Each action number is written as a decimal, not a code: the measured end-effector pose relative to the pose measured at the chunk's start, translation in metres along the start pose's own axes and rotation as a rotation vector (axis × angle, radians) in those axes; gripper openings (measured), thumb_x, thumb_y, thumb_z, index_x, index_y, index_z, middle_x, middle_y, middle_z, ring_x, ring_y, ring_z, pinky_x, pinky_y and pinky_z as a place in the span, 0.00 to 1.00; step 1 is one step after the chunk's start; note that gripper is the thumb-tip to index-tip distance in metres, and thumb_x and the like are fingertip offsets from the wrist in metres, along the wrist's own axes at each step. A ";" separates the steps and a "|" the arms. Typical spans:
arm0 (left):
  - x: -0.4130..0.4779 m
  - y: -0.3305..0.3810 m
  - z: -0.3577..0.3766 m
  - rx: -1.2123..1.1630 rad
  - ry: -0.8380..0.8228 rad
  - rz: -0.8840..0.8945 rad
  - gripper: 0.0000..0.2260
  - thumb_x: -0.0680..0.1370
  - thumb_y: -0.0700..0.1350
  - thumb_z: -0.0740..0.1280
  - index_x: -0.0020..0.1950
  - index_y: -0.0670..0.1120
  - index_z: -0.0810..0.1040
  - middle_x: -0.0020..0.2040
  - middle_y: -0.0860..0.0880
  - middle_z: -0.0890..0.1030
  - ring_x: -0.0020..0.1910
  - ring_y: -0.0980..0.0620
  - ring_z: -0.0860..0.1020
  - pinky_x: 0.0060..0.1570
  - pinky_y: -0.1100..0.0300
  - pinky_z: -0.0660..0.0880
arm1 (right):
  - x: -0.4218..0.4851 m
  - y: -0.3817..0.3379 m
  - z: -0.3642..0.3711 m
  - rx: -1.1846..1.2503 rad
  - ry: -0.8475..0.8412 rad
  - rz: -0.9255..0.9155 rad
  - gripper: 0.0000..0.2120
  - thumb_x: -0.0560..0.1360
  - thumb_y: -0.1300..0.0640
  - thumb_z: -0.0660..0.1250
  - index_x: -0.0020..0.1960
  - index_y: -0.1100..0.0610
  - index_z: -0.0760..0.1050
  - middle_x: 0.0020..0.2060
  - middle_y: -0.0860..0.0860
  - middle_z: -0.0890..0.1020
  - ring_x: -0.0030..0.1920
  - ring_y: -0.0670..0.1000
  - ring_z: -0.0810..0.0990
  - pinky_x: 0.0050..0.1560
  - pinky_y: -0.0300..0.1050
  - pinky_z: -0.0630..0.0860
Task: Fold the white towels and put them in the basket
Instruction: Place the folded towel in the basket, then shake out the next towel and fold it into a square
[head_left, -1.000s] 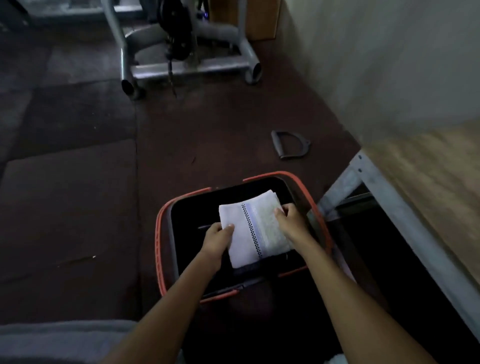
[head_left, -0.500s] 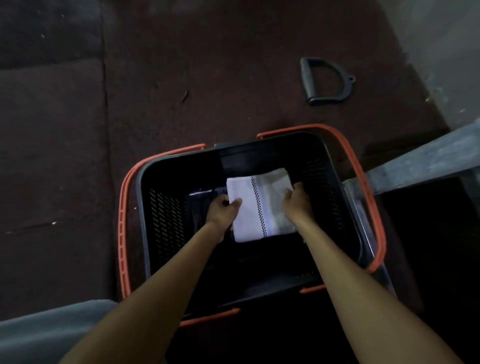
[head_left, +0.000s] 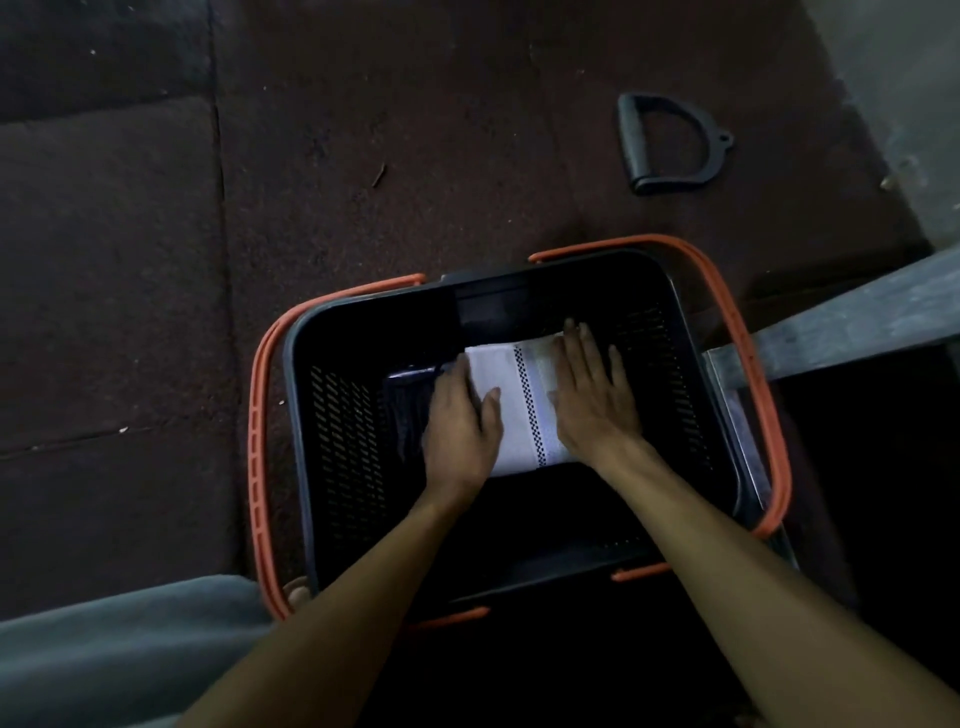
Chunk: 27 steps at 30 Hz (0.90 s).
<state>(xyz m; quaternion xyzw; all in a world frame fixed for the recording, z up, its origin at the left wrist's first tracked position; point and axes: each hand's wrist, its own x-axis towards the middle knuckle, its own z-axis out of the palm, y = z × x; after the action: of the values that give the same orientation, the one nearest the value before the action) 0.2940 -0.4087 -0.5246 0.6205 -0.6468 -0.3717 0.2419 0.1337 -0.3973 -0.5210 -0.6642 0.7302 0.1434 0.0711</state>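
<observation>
A folded white towel (head_left: 522, 410) with a dark checkered stripe lies flat on the bottom of a black basket (head_left: 343, 447) with orange handles, toward its far side. My left hand (head_left: 460, 431) rests flat on the towel's left edge, fingers straight. On the towel's right part lies my right hand (head_left: 592, 397), palm down with its fingers spread. Both forearms reach down into the basket from the near side. The hands hide part of the towel.
The basket stands on dark rubber floor mats. A black D-shaped handle (head_left: 670, 143) lies on the floor beyond it. A grey metal table leg (head_left: 852, 327) runs right of the basket. A grey trouser leg (head_left: 119, 654) and a toe show at the lower left.
The towel went down from above the basket onto its bottom. Both hands let go of its edges and now lie flat on it. The camera tilted down over the basket.
</observation>
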 end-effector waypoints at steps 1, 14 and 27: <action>-0.001 -0.003 0.002 0.111 -0.050 0.095 0.24 0.80 0.51 0.59 0.74 0.47 0.60 0.72 0.46 0.65 0.71 0.51 0.64 0.64 0.53 0.68 | 0.000 0.003 0.003 -0.068 0.027 -0.009 0.33 0.79 0.49 0.54 0.75 0.62 0.43 0.77 0.56 0.47 0.77 0.55 0.46 0.73 0.59 0.42; 0.017 -0.026 0.032 0.735 -0.162 0.191 0.32 0.77 0.60 0.51 0.77 0.45 0.53 0.76 0.44 0.58 0.75 0.45 0.56 0.69 0.38 0.53 | 0.020 0.014 0.016 -0.264 -0.055 -0.061 0.32 0.80 0.44 0.40 0.75 0.63 0.37 0.76 0.59 0.43 0.76 0.57 0.40 0.63 0.56 0.19; 0.010 0.079 -0.068 0.814 -0.280 0.239 0.21 0.78 0.55 0.55 0.64 0.45 0.71 0.63 0.44 0.71 0.62 0.43 0.68 0.58 0.47 0.64 | -0.037 0.018 -0.095 0.073 0.015 0.023 0.23 0.78 0.52 0.56 0.71 0.59 0.62 0.70 0.57 0.68 0.70 0.57 0.66 0.68 0.54 0.61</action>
<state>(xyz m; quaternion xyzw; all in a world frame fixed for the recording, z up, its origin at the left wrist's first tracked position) 0.2963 -0.4347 -0.4226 0.5297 -0.8341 -0.1368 -0.0707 0.1277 -0.3897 -0.4183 -0.6538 0.7431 0.1123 0.0884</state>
